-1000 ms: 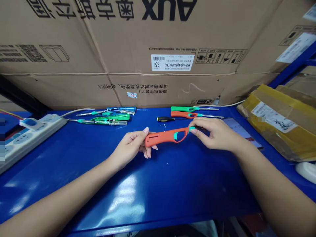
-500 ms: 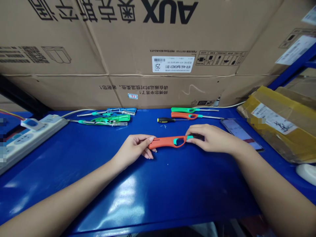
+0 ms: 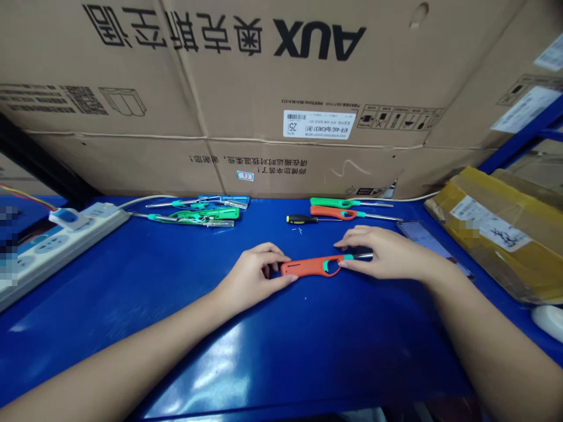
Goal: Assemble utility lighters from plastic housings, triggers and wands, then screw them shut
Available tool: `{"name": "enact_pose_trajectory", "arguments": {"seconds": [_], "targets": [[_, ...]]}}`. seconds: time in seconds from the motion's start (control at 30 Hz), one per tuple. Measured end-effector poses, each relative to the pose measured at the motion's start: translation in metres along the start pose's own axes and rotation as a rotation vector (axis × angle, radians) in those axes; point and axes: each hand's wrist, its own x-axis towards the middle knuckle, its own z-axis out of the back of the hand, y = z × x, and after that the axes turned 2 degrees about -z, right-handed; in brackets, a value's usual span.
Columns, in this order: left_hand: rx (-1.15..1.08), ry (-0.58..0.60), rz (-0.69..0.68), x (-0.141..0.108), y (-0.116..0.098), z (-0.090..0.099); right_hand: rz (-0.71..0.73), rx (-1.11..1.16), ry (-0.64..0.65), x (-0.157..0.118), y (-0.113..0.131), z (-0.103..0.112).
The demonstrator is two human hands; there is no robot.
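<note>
Head view: at frame centre the left hand (image 3: 253,272) pinches the butt and the right hand (image 3: 382,253) the nozzle end of an orange lighter (image 3: 310,266) lying whole on the blue bench (image 3: 176,310), the screwdriver (image 3: 303,220) behind it untouched.

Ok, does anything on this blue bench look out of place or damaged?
Nothing looks damaged or spilled. The orange lighter lies flat on the blue bench between the left hand and right hand. One oddity: the big cardboard box behind has its print upside down.
</note>
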Motion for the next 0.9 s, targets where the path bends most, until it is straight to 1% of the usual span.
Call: {"name": "enact_pose_trajectory", "arguments": {"seconds": [0.1,0.13,0.23,0.33,0.4,0.43,0.5,0.57,0.6,0.7,0.77,0.83,0.9], "targets": [[0.009,-0.001,-0.026,0.0,0.001,-0.001,-0.053,-0.051,-0.142,0.022,0.007,-0.008],[0.013,-0.005,-0.031,-0.001,0.001,-0.002,-0.076,-0.099,-0.166,0.033,0.009,-0.01],[0.016,-0.019,-0.042,-0.001,0.002,-0.003,-0.103,-0.259,-0.135,0.068,0.011,-0.016],[0.014,-0.064,-0.016,0.0,0.003,-0.004,-0.043,-0.255,-0.055,0.096,0.01,-0.02],[0.028,-0.095,0.013,0.004,0.004,-0.003,-0.017,-0.253,-0.03,0.104,0.01,-0.019],[0.045,-0.105,0.022,0.006,0.005,-0.001,-0.014,-0.253,-0.038,0.105,0.011,-0.017],[0.092,-0.108,0.027,0.013,0.007,0.002,-0.024,-0.255,-0.094,0.099,0.014,-0.009],[0.147,-0.097,0.028,0.024,0.01,0.005,-0.045,-0.227,-0.201,0.086,0.019,0.0],[0.173,-0.08,0.027,0.031,0.012,0.006,-0.058,-0.194,-0.283,0.078,0.021,0.003],[0.237,-0.049,0.034,0.055,0.02,0.003,-0.044,0.155,-0.669,0.053,0.023,0.006],[0.263,-0.033,0.051,0.072,0.026,-0.001,-0.055,0.374,-0.822,0.038,0.022,0.001],[0.267,-0.009,0.07,0.087,0.03,-0.006,-0.075,0.605,-0.835,0.028,0.019,-0.005],[0.245,0.019,0.082,0.097,0.032,-0.008,-0.091,0.775,-0.86,0.023,0.019,-0.007]]}}
